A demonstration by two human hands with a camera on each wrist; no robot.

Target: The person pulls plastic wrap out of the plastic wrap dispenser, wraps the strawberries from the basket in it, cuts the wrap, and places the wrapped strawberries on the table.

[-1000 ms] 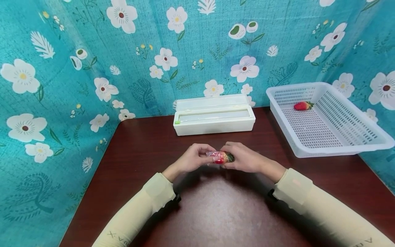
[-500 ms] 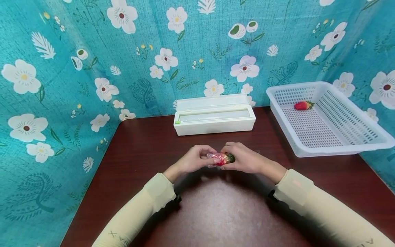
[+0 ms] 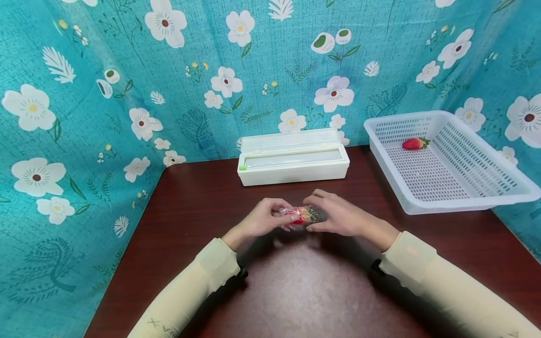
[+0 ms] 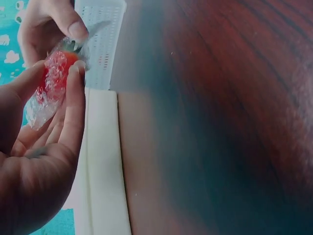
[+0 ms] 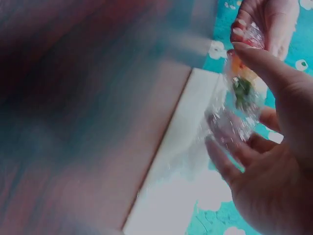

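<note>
Strawberry (image 3: 301, 215) in clear film (image 4: 41, 113), over table (image 3: 287, 281) middle

Left hand (image 3: 263, 219) pinches its red end, thumb against fingers. Right hand (image 3: 340, 215) spread around the leafy end, film between thumb and fingers. Just behind: white box (image 3: 293, 174), lid up. Off right: white basket (image 3: 469, 205), second strawberry (image 3: 413, 143) inside.

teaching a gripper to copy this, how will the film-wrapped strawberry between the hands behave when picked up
The strawberry may bruise easily, judging by its red, fleshy look. The clear film around it is likely floppy, since its loose end looks crumpled. The strawberry's rounded, tapering body suggests it could roll if pushed.
</note>
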